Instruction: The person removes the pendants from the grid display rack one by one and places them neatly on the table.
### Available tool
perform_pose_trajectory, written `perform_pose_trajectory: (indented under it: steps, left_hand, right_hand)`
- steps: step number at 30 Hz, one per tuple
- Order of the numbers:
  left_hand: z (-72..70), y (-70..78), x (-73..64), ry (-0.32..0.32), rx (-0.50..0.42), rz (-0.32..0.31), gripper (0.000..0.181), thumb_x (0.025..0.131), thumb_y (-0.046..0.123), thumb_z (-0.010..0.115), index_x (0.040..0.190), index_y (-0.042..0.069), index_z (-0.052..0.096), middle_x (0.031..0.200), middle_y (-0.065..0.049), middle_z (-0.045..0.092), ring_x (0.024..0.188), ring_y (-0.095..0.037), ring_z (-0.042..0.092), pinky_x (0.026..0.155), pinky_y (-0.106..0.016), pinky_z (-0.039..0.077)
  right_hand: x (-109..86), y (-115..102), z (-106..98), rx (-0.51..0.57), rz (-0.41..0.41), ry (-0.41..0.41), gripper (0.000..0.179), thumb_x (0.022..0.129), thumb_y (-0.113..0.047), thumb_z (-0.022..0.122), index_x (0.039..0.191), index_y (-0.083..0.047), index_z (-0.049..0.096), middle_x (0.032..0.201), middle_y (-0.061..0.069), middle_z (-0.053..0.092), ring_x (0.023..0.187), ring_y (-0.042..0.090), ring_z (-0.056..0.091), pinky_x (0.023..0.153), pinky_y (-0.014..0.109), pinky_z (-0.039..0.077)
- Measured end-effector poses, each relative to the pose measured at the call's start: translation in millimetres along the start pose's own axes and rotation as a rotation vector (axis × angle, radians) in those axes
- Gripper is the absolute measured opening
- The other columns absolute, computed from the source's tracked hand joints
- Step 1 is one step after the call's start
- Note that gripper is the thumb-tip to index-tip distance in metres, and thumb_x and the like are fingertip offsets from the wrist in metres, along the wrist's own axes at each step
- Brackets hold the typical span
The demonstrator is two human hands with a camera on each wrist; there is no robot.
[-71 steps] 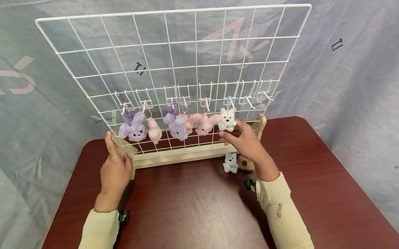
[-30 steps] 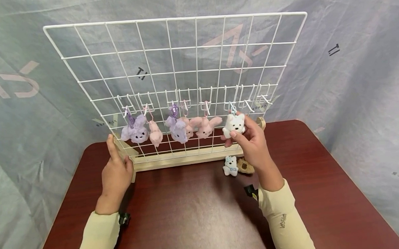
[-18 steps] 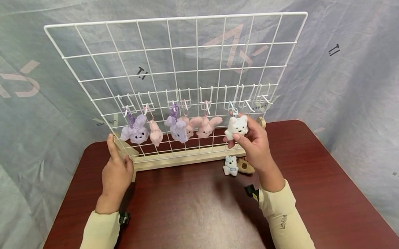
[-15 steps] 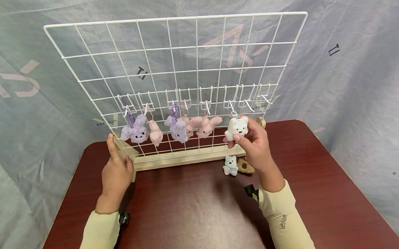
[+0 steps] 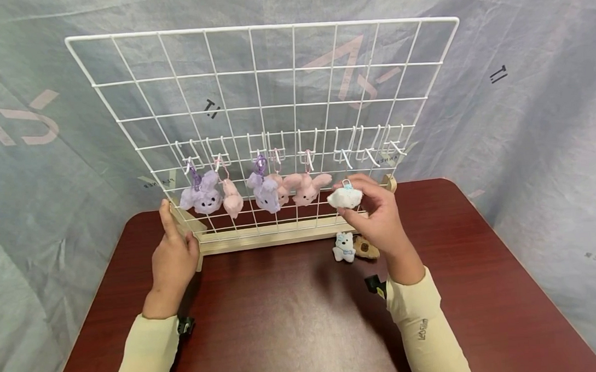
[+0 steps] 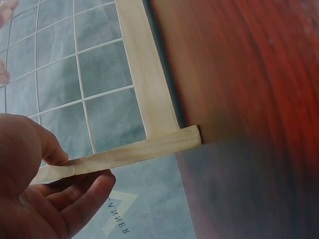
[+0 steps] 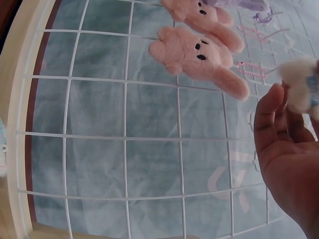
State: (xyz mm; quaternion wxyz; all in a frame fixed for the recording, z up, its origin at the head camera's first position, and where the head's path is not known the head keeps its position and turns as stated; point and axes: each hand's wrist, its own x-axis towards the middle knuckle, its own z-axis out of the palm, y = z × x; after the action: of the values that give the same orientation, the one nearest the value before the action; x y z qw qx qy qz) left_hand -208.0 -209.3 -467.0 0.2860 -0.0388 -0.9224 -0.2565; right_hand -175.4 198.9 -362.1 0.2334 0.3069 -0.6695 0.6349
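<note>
My right hand [image 5: 378, 211] pinches a small white plush keychain [image 5: 345, 198] between thumb and fingers, below a bare white hook [image 5: 345, 160]. The plush is tipped, so its light-blue clasp [image 5: 347, 184] shows on top and its face is hidden. In the right wrist view the white plush [image 7: 296, 82] is partly cut off by the frame edge. At the rack's left end my left hand [image 5: 174, 261] grips the wooden leg [image 6: 134, 153] of the stand, thumb on one side and fingers on the other. White wire grid [image 5: 294, 65] rises from this stand.
Purple and pink plush keychains [image 5: 305, 191] hang from hooks along the grid's left and middle. More bare hooks [image 5: 371, 159] are at the right. Another white plush [image 5: 344, 247] and a brown plush item [image 5: 366, 247] lie on the reddish table [image 5: 283, 318] before the stand.
The white plush was on the hook by its blue clasp; my right hand has taken it off, lowered it slightly and tipped it. My left hand stays on the stand.
</note>
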Motion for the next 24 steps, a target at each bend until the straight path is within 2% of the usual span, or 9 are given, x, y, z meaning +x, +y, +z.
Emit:
perform_pose_trajectory:
  steps: [4,9,13,16,20,24]
  left_hand:
    - [0.3,-0.3,-0.1,0.004,0.000,-0.003,0.091,0.095,0.001,0.058,0.169,0.010,0.006,0.056,-0.015,0.045,0.043,-0.026,0.037,0.043,-0.039,0.027]
    - [1.6,-1.6,0.4,0.016,0.000,0.002,0.090,0.096,0.002,0.059,0.169,0.010,0.007,0.058,-0.019,0.048,0.043,-0.029,0.038,0.042,-0.041,0.028]
    - [2.0,-2.8,0.6,0.024,0.000,0.010,0.090,0.096,0.002,0.059,0.169,0.009,0.008,0.058,-0.018,0.046,0.043,-0.029,0.038,0.043,-0.041,0.028]
    - [2.1,-3.3,0.6,0.027,0.000,0.013,0.090,0.095,0.001,0.059,0.169,0.009,0.008,0.058,-0.017,0.045,0.043,-0.028,0.037,0.043,-0.040,0.027]
    - [2.5,-3.2,0.4,0.023,-0.001,0.012,0.090,0.096,0.002,0.059,0.169,0.009,0.008,0.057,-0.017,0.045,0.043,-0.028,0.037,0.043,-0.039,0.028]
    - [2.4,-2.9,0.2,0.021,-0.003,0.011,0.090,0.096,0.002,0.059,0.169,0.009,0.008,0.057,-0.015,0.044,0.043,-0.028,0.037,0.043,-0.040,0.028]
  right_hand:
    - [-0.4,1.7,-0.4,-0.051,0.045,-0.024,0.035,0.078,0.021,0.072,0.110,0.007,0.073,0.114,0.004,0.071,0.104,0.012,0.067,0.082,0.020,0.056]
    - [-0.6,3.8,0.7,-0.115,0.102,-0.064,0.038,0.077,0.020,0.076,0.113,0.010,0.069,0.113,-0.010,0.073,0.095,0.004,0.069,0.077,0.019,0.057]
    - [-0.2,5.4,2.3,-0.152,0.137,-0.092,0.044,0.078,0.018,0.077,0.119,0.010,0.066,0.117,-0.018,0.072,0.092,0.000,0.067,0.076,0.019,0.057]
    - [0.1,5.4,2.6,-0.197,0.173,-0.123,0.048,0.079,0.015,0.079,0.124,0.009,0.064,0.118,-0.012,0.071,0.090,0.001,0.066,0.076,0.020,0.057]
    - [0.6,6.4,1.4,-0.276,0.244,-0.170,0.055,0.081,0.008,0.083,0.131,0.002,0.062,0.115,0.006,0.073,0.082,0.005,0.062,0.074,0.025,0.056]
    - [0.0,9.6,-0.4,-0.304,0.311,-0.210,0.049,0.085,0.002,0.083,0.129,-0.002,0.065,0.113,0.014,0.070,0.082,0.008,0.061,0.075,0.025,0.056]
